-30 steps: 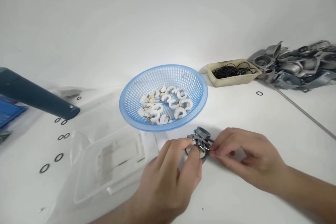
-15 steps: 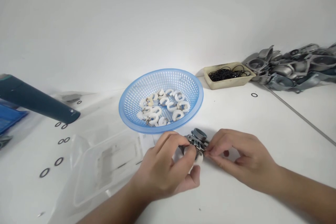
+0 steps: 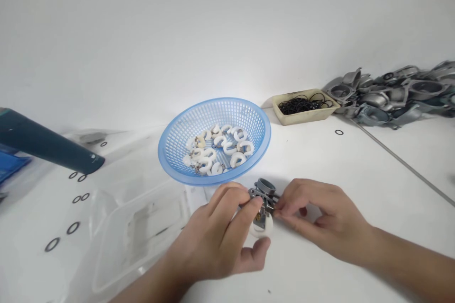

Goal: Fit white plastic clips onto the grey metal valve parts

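Head view shows both hands pinching a small grey metal fitting [image 3: 265,192] just in front of the blue basket [image 3: 213,118] on the white counter [image 3: 355,170]. Left hand [image 3: 220,241] grips its near side, where a white curved piece [image 3: 261,227] sits; right hand [image 3: 320,220] grips its right edge. Its round mouth points up and away toward the basket.

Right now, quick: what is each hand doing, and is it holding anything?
Left hand: closed on the white plastic piece and the small gray metal part.
Right hand: fingers pinched on the same metal part.
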A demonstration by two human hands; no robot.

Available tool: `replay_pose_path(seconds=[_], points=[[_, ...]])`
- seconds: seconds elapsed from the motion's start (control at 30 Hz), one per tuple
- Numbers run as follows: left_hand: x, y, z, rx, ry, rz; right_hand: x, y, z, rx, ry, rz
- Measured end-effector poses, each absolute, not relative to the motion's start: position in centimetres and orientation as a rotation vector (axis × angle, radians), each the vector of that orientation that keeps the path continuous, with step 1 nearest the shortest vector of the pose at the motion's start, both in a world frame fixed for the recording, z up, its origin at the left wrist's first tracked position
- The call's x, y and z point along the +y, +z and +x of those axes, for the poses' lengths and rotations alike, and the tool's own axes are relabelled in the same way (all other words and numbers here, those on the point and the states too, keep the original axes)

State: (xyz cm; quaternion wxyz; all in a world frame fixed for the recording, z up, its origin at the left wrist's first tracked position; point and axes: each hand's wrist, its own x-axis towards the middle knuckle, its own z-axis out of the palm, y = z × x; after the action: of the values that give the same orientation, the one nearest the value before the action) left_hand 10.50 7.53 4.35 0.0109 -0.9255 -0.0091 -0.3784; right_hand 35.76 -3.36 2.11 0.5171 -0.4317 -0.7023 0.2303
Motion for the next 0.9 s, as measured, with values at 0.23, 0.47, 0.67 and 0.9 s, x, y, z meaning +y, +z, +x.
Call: replay_pose_path(seconds=[0.23, 0.47, 0.67, 0.9], points=[[7.8, 5.1, 9.9, -0.004, -1.187, -2.880, -3.2, 2.1, 35.7, -1.693, 0.538, -1.029], [8.3, 5.4, 9.7, -0.122, -1.080, -2.976, -3.2, 2.1, 35.8, -1.702, 0.526, -1.035], [8.3, 5.4, 9.9, -0.069, -1.092, -3.007, -3.3, 2.1, 35.7, -1.696, 0.526, -1.038], [8.1, 5.6, 10.2, -0.101, -1.067, -3.015, -3.3, 1.9, 35.8, -1.686, 0.529, -1.039]])
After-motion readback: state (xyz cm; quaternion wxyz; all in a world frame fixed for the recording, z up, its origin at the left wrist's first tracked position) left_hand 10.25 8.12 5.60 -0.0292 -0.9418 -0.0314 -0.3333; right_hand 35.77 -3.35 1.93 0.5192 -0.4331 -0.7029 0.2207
